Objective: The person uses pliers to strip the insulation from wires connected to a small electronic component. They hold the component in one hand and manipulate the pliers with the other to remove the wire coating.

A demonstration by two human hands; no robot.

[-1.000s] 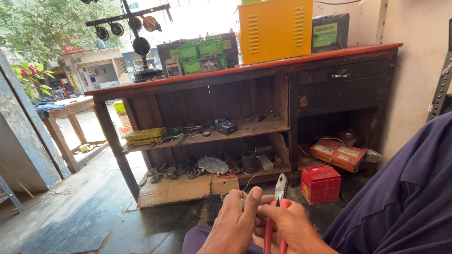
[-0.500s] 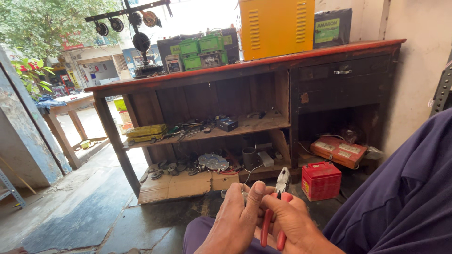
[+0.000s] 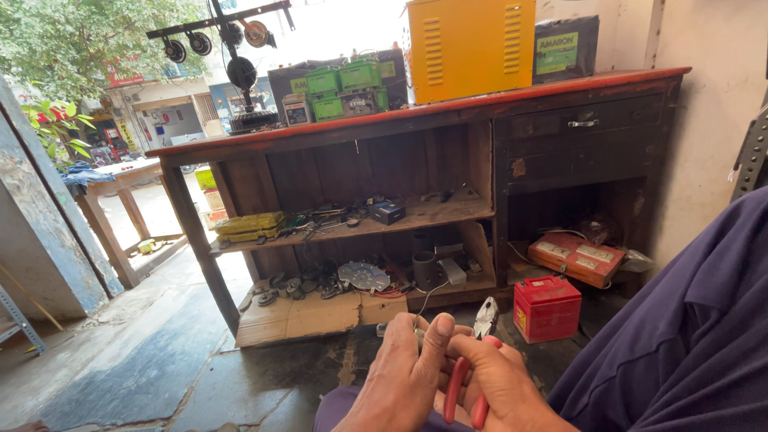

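Observation:
My right hand (image 3: 500,384) is closed around the red handles of a pair of pliers (image 3: 472,364), whose metal jaws point up and away from me. My left hand (image 3: 404,376) sits beside it, thumb raised, pinching a small part with a thin wire (image 3: 426,298) that curls upward from between the fingers. Both hands are low at the bottom middle of the view, pressed together over my lap. My purple sleeve (image 3: 680,336) fills the lower right.
A wooden workbench (image 3: 416,116) with a red top stands ahead, its shelves holding tools and metal parts. A yellow metal box (image 3: 468,48) and green batteries (image 3: 344,80) sit on top. A red battery (image 3: 546,308) stands on the floor near my hands.
My hands have shifted slightly, and the left thumb now stands higher against the pliers. The view has tipped a little; the bench looks the same.

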